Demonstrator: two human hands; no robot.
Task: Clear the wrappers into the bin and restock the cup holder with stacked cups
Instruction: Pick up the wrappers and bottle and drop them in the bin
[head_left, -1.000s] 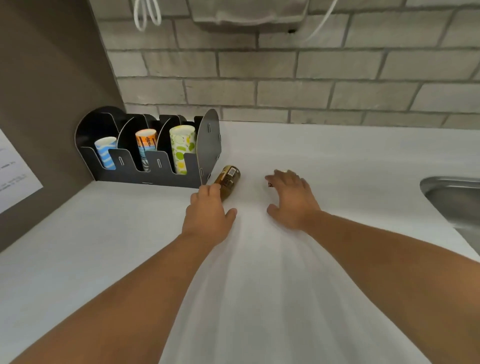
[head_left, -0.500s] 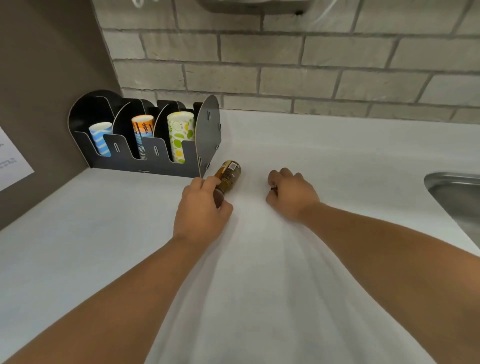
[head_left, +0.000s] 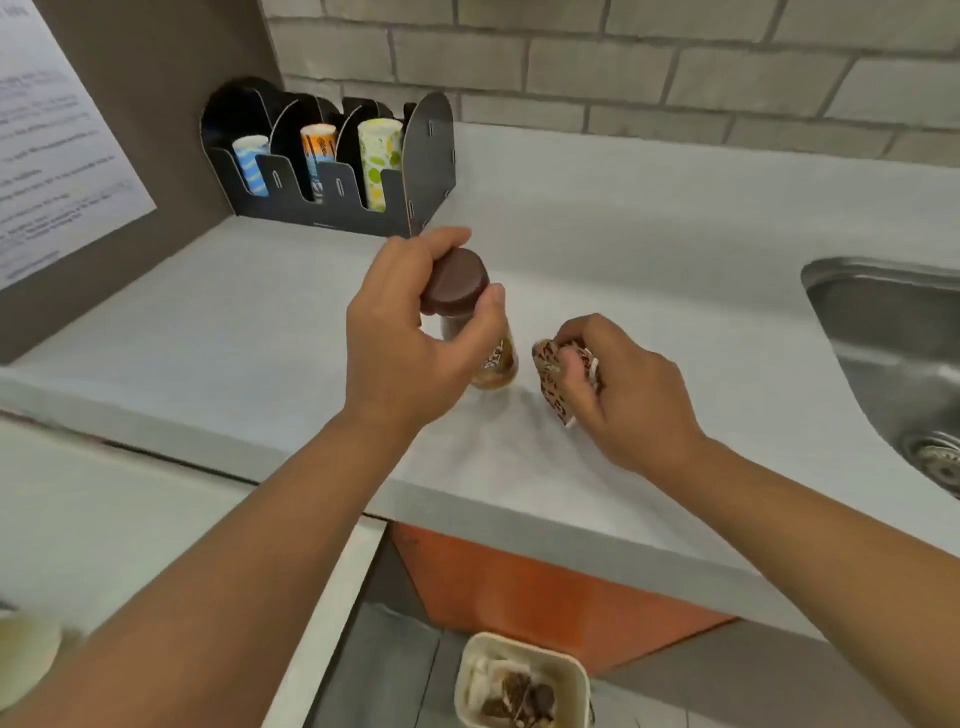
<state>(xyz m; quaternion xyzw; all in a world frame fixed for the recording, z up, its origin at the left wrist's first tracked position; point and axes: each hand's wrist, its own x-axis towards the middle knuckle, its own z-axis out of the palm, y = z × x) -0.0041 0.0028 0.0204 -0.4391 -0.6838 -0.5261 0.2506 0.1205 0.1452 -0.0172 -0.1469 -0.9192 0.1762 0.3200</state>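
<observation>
- The left hand (head_left: 410, 343) is closed round a small bottle (head_left: 470, 317) with a brown cap; its fingers hide most of the body, and the label cannot be read.
- The right hand (head_left: 623, 384) is clenched on a crumpled brown-and-white wrapper (head_left: 553, 376), which is half hidden in the fist, its print illegible.
- Both are held just above the counter (head_left: 597, 218), near its front edge.
- The bin (head_left: 522, 680) stands on the floor below the counter edge, cut off at the bottom, with brown and white scraps inside.
- The cup holder (head_left: 332, 161) sits far left against the wall, with three cup stacks in its slots, their bases hidden by its front.
- The sink (head_left: 893, 332) is cut off on the right.
- The notice (head_left: 52, 140) on the left is blurred.
</observation>
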